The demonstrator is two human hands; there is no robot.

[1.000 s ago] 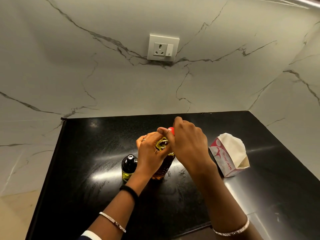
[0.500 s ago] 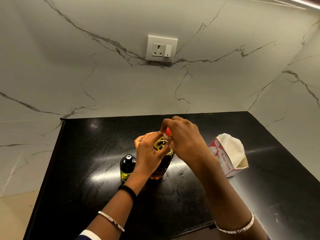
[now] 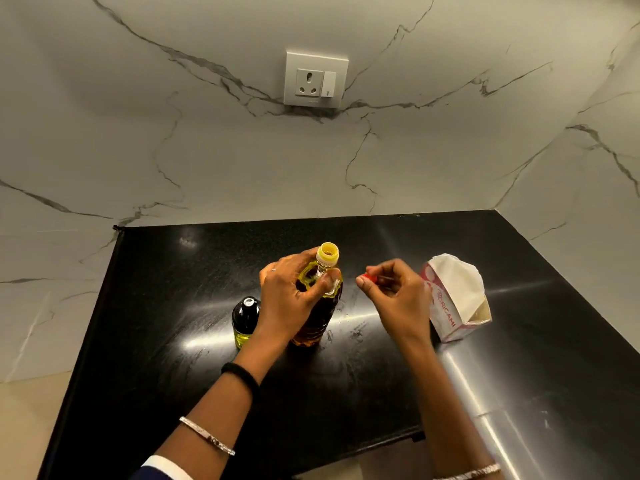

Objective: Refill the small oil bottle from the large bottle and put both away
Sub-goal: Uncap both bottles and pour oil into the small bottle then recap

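The large oil bottle (image 3: pixel 320 315) stands upright on the black counter (image 3: pixel 166 341), its yellow neck (image 3: pixel 328 253) uncapped and open. My left hand (image 3: pixel 291 296) grips the bottle around its shoulder. My right hand (image 3: pixel 394 292) hovers just right of the bottle and pinches the red cap (image 3: pixel 370 277) between thumb and fingers. The small dark oil bottle (image 3: pixel 245 320) stands upright just left of my left wrist, with a little yellow oil at its base; whether it is capped I cannot tell.
A white and red paper carton (image 3: pixel 453 299) lies tilted on the counter right of my right hand. A steel surface (image 3: pixel 519 410) adjoins the counter at the lower right. Marble walls (image 3: pixel 207 161) close off the back and right, with a socket (image 3: pixel 316 80) on the back wall.
My right hand has taken the red cap off the large bottle and moved right with it, leaving the yellow neck open. My left hand keeps its grip on the bottle.
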